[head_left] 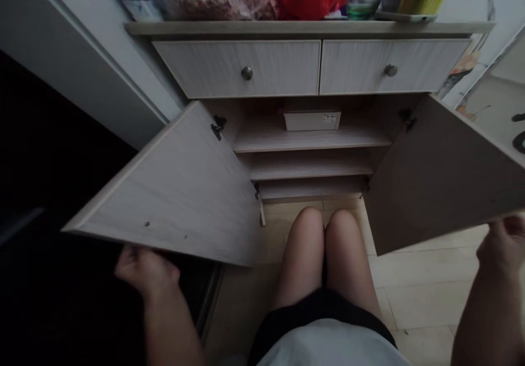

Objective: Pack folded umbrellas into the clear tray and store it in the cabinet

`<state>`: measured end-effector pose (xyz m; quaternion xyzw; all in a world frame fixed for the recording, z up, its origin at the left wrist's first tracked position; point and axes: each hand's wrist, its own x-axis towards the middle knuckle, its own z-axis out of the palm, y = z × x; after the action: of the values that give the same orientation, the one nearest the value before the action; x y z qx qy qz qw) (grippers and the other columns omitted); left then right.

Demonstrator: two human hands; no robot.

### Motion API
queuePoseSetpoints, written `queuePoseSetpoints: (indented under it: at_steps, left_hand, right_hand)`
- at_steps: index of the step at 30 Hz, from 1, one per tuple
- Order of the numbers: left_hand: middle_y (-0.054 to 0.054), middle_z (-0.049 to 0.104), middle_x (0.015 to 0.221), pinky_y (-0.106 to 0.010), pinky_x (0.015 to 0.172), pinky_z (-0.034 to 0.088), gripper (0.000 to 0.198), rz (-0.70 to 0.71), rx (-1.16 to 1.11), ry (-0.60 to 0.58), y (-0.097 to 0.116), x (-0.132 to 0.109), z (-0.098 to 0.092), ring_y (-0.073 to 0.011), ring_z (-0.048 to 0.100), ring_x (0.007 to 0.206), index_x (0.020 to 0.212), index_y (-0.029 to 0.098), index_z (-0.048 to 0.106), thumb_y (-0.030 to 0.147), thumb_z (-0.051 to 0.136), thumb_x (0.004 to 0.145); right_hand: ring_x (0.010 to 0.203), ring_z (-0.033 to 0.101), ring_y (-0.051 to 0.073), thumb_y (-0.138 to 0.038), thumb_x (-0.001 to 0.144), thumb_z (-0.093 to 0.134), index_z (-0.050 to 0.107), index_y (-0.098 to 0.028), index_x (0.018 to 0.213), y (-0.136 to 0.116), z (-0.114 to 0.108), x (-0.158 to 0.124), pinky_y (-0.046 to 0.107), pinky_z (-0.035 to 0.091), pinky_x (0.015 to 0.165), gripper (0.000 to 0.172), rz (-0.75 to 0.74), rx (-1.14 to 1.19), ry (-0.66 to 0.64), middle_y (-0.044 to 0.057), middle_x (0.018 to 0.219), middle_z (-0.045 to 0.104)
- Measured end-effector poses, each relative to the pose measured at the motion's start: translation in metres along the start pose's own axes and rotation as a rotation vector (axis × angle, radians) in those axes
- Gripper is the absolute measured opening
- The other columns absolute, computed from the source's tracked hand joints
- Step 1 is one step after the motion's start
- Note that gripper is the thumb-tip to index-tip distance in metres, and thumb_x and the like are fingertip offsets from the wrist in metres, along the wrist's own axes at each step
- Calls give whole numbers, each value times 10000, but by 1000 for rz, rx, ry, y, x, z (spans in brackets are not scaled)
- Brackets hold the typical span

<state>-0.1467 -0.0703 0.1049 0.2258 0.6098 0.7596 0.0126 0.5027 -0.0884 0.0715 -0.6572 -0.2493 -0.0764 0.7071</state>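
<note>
Cabinet (pixel 303 28) wide open, a hand on each door

Left hand (pixel 145 270), lower left of the frame, is curled tight on the bottom edge of the left door (pixel 176 191). Right hand (pixel 502 243), at the right border, has its fingers wrapped on the right door (pixel 438 174). White box (pixel 311 120) sits on the top shelf (pixel 262 139), centre.

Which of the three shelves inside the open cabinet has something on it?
The top shelf, directly under the drawers; it alone carries a white box.
</note>
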Motion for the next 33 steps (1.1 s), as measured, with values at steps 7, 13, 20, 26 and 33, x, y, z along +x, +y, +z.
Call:
queuePoseSetpoints:
  at_steps: [7, 13, 20, 26, 33]
  left_hand:
    - [-30, 747, 744, -473, 789, 620, 299, 148, 135, -114, -40, -46, 13, -265, 709, 739, 773, 214, 736, 480, 758, 639]
    - [-84, 758, 786, -343, 712, 594, 415, 233, 42, -424, -36, -93, 70, -224, 721, 726, 827, 166, 745, 568, 750, 726]
    - [-103, 767, 840, -335, 764, 563, 396, 353, -50, -684, -23, -141, 169, -212, 718, 763, 888, 167, 763, 549, 660, 875]
    - [-102, 754, 838, -325, 786, 522, 250, 399, 24, -755, -21, -160, 248, -205, 698, 772, 893, 154, 755, 389, 671, 919]
    - [-75, 739, 800, -287, 756, 468, 166, 411, 83, -748, -21, -164, 289, -185, 671, 751, 835, 172, 754, 305, 694, 912]
  right_hand:
    - [783, 720, 350, -735, 542, 811, 692, -325, 769, -12, 29, -54, 593, 534, 816, 484, -20, 85, -281, 153, 768, 696]
    - [808, 708, 286, -586, 717, 762, 676, -248, 829, -46, 89, -104, 544, 556, 850, 366, -98, 134, -530, 97, 839, 732]
    - [750, 689, 222, -619, 823, 640, 631, -209, 879, -84, 183, -148, 382, 539, 722, 413, -174, 181, -622, 80, 839, 728]
    - [739, 672, 201, -674, 841, 589, 581, -218, 890, -87, 252, -161, 336, 521, 691, 459, -146, 223, -703, 52, 821, 708]
    - [751, 669, 203, -645, 862, 588, 564, -220, 869, -89, 301, -164, 339, 499, 711, 426, -142, 219, -724, 47, 835, 697]
